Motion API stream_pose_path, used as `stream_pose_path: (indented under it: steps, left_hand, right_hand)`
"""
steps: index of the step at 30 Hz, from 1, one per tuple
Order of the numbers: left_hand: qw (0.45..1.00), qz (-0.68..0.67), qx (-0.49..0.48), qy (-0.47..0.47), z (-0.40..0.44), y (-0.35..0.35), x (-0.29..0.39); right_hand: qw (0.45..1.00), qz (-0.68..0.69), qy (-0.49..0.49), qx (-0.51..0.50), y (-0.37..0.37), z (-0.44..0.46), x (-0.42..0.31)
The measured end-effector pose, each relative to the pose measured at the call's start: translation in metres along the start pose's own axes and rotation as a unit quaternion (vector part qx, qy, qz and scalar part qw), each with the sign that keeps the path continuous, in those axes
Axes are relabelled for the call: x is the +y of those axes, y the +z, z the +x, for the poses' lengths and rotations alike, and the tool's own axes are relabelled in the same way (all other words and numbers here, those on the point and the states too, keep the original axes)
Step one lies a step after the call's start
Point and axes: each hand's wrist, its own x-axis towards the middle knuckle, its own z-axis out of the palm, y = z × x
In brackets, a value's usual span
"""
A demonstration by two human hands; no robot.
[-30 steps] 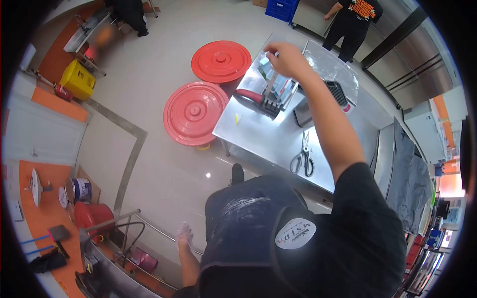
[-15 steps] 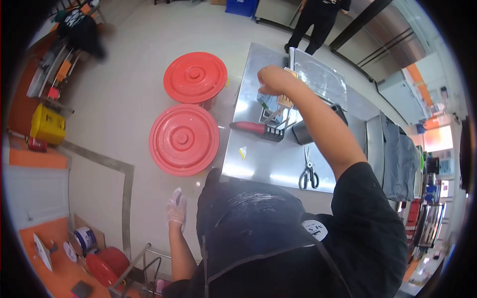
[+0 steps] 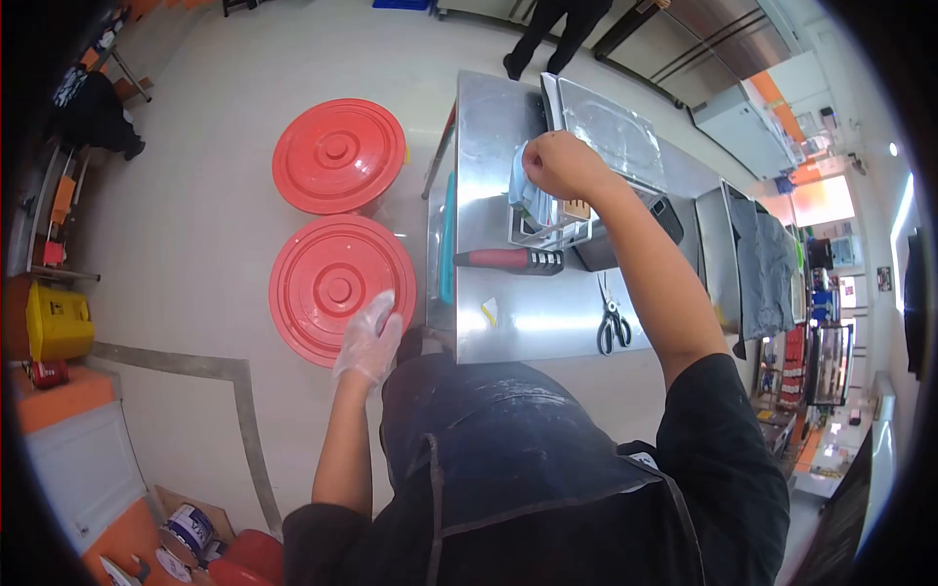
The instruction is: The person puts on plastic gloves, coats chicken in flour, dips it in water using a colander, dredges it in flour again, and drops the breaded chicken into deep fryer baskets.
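Note:
My left hand (image 3: 370, 339), in a clear plastic glove, hovers over the edge of the nearer red lidded bucket (image 3: 322, 259). Its fingers are loosely stretched, with nothing visible in them. Bare and closed, my right hand (image 3: 569, 166) is above a wire holder (image 3: 532, 237) on the steel table. A light blue cloth (image 3: 531, 195) lies right against its fingers; what they grip is hidden. Beside the wrist shows a slotted wooden spatula (image 3: 576, 209). Closer to me are a red and black knife sharpener (image 3: 508, 259) and black-handled scissors (image 3: 613, 327).
Another red lidded bucket (image 3: 337, 156) stands on the floor beyond the first. The steel table (image 3: 557, 332) also carries a dark container (image 3: 598, 256) and a clear flat lid or tray (image 3: 611, 127). One person (image 3: 552, 34) stands past the table's far end; another (image 3: 98, 112) is at far left.
My left hand has risen forward, from over the floor to the nearer bucket. My right hand has shifted slightly right, staying by the wire holder; more blue cloth shows. The view has turned.

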Motion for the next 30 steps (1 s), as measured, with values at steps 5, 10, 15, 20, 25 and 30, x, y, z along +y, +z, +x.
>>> stream_pose_path:
  steps: [5,10,15,20,25,30]
  left_hand:
    - [0.985,0.058,-0.029,0.161,0.055,0.016,0.078]
    - [0.963,0.060,-0.023,0.261,0.115,0.059,0.146]
    - [0.963,0.080,-0.071,0.247,0.144,0.083,0.192]
    - [0.963,0.102,-0.067,0.240,0.164,0.104,0.191]
    - [0.958,0.127,-0.037,0.255,0.191,0.124,0.162]
    - [0.973,0.114,-0.047,0.193,0.182,0.121,0.169]
  right_hand:
    - [0.996,-0.069,0.035,0.053,0.001,-0.008,0.001]
    - [0.993,-0.038,0.092,0.069,0.003,-0.020,-0.007]
    - [0.987,-0.022,0.101,0.120,0.008,-0.030,-0.007]
    - [0.984,-0.006,0.106,0.144,0.017,-0.037,-0.007]
    - [0.978,0.027,0.117,0.172,0.022,-0.039,-0.004]
    - [0.958,0.164,0.119,0.200,0.018,-0.043,-0.007]
